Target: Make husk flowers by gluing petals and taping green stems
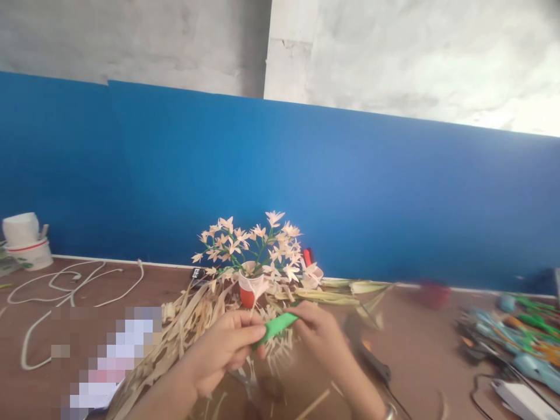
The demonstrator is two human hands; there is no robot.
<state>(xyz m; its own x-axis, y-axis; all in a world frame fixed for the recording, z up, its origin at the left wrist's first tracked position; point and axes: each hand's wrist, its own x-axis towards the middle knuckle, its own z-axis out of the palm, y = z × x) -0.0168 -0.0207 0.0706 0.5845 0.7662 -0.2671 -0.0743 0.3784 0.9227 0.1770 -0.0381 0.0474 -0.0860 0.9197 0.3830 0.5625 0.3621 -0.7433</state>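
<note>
Between my two hands a flat green strip (279,325) is stretched, tilted up to the right. My left hand (227,344) pinches its lower left end with thumb and fingers. At the upper right end the fingers of my right hand (318,328) are closed on it. Just behind stands a red and white cup (251,286) with pale star-shaped artificial flowers (234,245) on green stems. Pale dried husk strips (186,321) lie heaped left of the cup and under my left forearm. What looks like a pair of scissors (247,378) is blurred below my hands.
A dark corded tool (371,359) lies right of my right forearm. Farther right is a pile of blue, green and orange items (520,332). A white cable (39,324) and white cups (30,251) are at left. A blue partition (371,192) stands behind the table.
</note>
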